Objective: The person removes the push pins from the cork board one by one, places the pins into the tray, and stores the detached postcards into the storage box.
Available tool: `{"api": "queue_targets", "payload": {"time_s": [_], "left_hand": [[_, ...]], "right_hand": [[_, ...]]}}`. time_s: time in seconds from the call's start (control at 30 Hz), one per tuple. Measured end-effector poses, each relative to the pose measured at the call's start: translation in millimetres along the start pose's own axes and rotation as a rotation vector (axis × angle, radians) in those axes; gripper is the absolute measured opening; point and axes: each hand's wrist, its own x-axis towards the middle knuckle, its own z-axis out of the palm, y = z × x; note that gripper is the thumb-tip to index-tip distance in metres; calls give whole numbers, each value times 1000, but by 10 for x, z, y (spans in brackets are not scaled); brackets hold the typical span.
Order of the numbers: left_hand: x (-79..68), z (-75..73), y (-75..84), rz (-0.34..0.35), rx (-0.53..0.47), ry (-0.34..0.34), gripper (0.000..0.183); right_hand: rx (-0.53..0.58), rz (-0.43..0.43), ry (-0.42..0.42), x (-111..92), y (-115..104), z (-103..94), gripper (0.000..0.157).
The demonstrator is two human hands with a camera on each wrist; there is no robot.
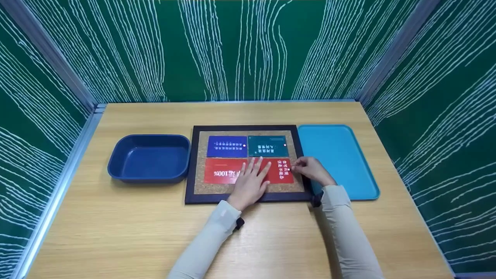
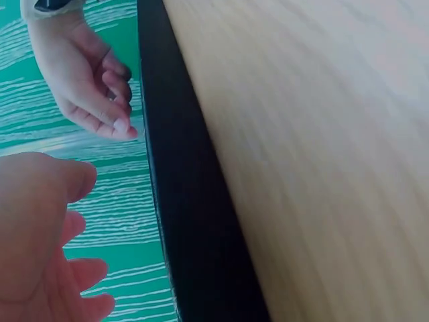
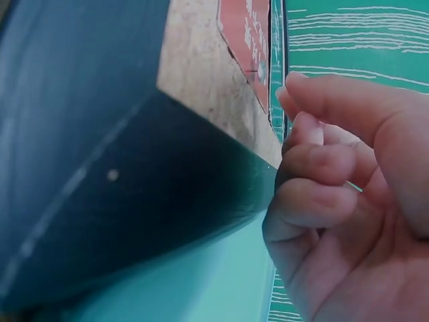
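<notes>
A black-framed cork board (image 1: 199, 188) lies on the table. On it are a purple card (image 1: 226, 141), a dark green card (image 1: 267, 141) and a long red card (image 1: 219, 164) with white print. My left hand (image 1: 252, 184) rests on the red card, fingers spread and straight, covering its middle. At the card's right edge is a small pale pin (image 3: 262, 70). My right hand (image 1: 312, 170) is beside it, fingers curled and thumb tip close to the index tip. In the right wrist view the fingertips (image 3: 298, 80) show apart from the pin head.
A deep dark blue bin (image 1: 149, 178) stands left of the board. On the right, a flat light blue tray (image 1: 345, 159) lies against the frame (image 1: 304, 155). Small light pin heads show on the purple and green cards. Green panels with white lines enclose the wooden table (image 1: 97, 232).
</notes>
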Motion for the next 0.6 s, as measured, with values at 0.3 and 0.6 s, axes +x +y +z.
{"api": "queue_targets", "payload": {"time_s": [0.3,0.6], "left_hand": [[56,93,62,5,-27,-34,58],[101,91,112,-3,-30,-112,57]], "right_hand": [[1,40,-15,11,20,8,22],[34,54,-37,19,24,-2,20]]}}
